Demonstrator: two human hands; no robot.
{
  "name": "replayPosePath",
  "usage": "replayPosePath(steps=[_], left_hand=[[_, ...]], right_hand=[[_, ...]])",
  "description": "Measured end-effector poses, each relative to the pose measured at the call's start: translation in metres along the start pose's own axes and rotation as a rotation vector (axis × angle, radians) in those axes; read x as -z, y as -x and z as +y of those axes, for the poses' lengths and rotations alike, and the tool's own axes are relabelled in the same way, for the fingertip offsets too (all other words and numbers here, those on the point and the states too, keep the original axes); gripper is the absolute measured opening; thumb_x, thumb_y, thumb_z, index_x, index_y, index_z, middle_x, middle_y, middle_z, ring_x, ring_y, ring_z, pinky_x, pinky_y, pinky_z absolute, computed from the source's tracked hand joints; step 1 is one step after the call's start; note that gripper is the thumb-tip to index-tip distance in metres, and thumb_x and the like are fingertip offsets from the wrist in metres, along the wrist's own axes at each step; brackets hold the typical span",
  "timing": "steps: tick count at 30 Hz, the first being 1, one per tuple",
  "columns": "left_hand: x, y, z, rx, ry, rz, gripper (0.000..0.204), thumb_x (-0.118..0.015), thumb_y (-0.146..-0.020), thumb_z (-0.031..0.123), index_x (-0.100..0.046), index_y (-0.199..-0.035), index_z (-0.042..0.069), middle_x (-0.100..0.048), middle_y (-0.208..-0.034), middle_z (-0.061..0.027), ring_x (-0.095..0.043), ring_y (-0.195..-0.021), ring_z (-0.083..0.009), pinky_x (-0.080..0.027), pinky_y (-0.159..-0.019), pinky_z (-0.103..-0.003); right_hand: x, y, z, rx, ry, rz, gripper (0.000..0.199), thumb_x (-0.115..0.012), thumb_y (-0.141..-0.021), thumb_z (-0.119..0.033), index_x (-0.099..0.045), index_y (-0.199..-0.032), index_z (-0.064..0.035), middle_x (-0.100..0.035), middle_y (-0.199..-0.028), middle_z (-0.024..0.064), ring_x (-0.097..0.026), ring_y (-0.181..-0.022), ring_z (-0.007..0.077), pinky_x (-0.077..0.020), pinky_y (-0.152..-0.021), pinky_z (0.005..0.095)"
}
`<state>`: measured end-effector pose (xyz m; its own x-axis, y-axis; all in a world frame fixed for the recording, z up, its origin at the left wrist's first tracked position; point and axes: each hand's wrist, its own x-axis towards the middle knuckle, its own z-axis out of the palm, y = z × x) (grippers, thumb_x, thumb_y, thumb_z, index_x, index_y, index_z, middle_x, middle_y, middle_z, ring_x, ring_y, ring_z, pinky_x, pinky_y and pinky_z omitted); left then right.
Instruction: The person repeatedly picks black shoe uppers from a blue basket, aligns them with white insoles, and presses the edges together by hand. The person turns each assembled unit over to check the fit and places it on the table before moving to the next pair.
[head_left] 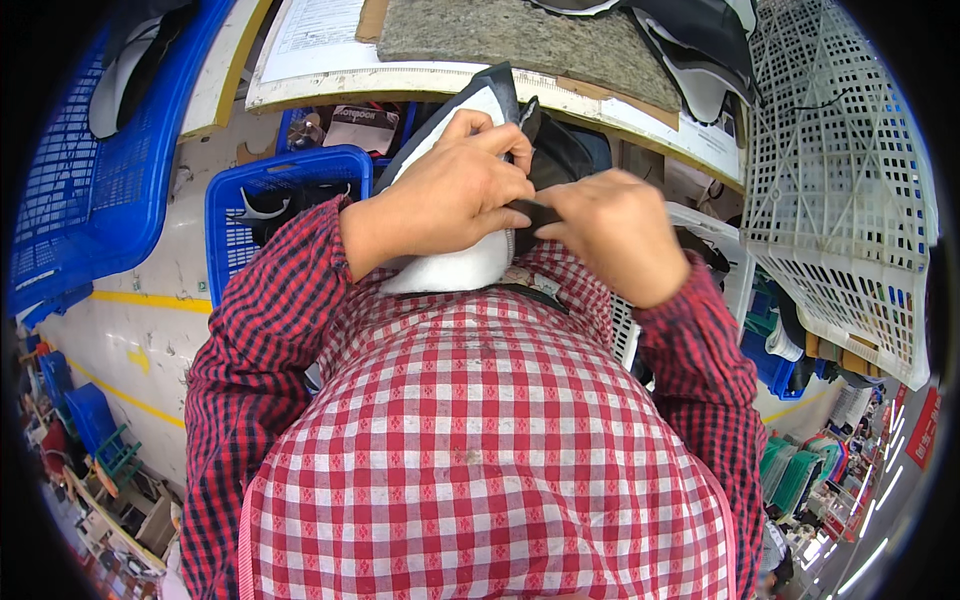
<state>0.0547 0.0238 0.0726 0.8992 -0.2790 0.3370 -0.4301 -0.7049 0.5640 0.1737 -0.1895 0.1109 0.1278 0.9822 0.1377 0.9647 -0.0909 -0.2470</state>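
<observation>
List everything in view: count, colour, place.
Bench: at least one, white, ahead
Mat: one, grey, on bench
Papers: several, white, on bench
Blue crates: at least three, mostly left
White crates: at least two, right
Padded piece: one, black-white, upper centre
Loose pieces: several, black-white, bench and crates
Floor lines: several, yellow, left
Banner: one, red, right
Distant clutter: uncountable, mixed, lower corners
Apron: one, red-white, lower centre
Sleeves: two, red-dark, forearms
Left hand: one, on padded piece
Right hand: one, blurred, beside it

Held piece (455,268) matt, fleecy; mat (520,45) rough; crate (835,185) plastic.
</observation>
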Motion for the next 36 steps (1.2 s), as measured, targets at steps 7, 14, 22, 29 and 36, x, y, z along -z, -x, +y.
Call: replayPosePath(steps=[7,14,22,29,36], left_hand=[[0.058,-0.008,0.015,0.206,-0.11,0.414,0.049,-0.086,-0.076,0.012,-0.065,-0.119,0.006,-0.064,-0.12,-0.01,-0.063,-0.114,-0.027,-0.052,-0.093,-0.037],[0.043,0.004,0.019,0.324,-0.124,0.15,0.018,-0.076,-0.086,0.015,-0.067,-0.1,0.008,-0.061,-0.089,-0.0108,-0.066,-0.077,-0.0356,-0.052,-0.064,-0.045],[0.039,0.017,0.025,0.293,-0.085,0.184,0.015,-0.076,-0.082,0.009,-0.067,-0.093,0.007,-0.058,-0.085,-0.0076,-0.065,-0.074,-0.0304,-0.05,-0.06,-0.04],[0.032,0.029,0.041,-0.096,-0.095,-0.002,0.013,-0.071,-0.074,0.008,-0.064,-0.085,0.007,-0.049,-0.074,-0.0051,-0.059,-0.068,-0.0222,-0.047,-0.053,-0.036],[0.009,0.034,0.039,-0.122,0.161,-0.057,0.016,-0.07,-0.073,0.003,-0.066,-0.089,0.004,-0.052,-0.076,-0.0067,-0.061,-0.07,-0.0261,-0.048,-0.056,-0.039]], right_hand=[[-0.011,-0.007,-0.017,-0.044,0.074,0.17,0.01,-0.076,-0.081,-0.017,-0.07,-0.088,-0.0129,-0.068,-0.073,0.0027,-0.068,-0.063,0.0237,-0.0535,-0.058,0.0359],[0.001,-0.018,-0.014,-0.275,-0.686,0.27,0.019,-0.082,-0.086,-0.007,-0.072,-0.102,-0.0028,-0.076,-0.086,0.0077,-0.075,-0.08,0.0158,-0.0597,-0.071,0.0277],[0.005,-0.019,0.032,-0.107,-0.402,0.333,0.017,-0.079,-0.091,-0.014,-0.069,-0.094,-0.0011,-0.069,-0.089,0.0038,-0.062,-0.079,0.0111,-0.0508,-0.074,0.0283],[-0.071,-0.036,0.072,-0.665,-0.855,0.123,0.025,-0.077,-0.095,-0.028,-0.077,-0.093,-0.0032,-0.07,-0.077,-0.001,-0.061,-0.075,0.0072,-0.0506,-0.072,0.026],[-0.103,-0.013,0.113,-0.873,-1.051,-0.05,0.028,-0.076,-0.096,-0.032,-0.077,-0.097,-0.0035,-0.071,-0.084,-0.002,-0.062,-0.076,0.0071,-0.0491,-0.072,0.0228]])
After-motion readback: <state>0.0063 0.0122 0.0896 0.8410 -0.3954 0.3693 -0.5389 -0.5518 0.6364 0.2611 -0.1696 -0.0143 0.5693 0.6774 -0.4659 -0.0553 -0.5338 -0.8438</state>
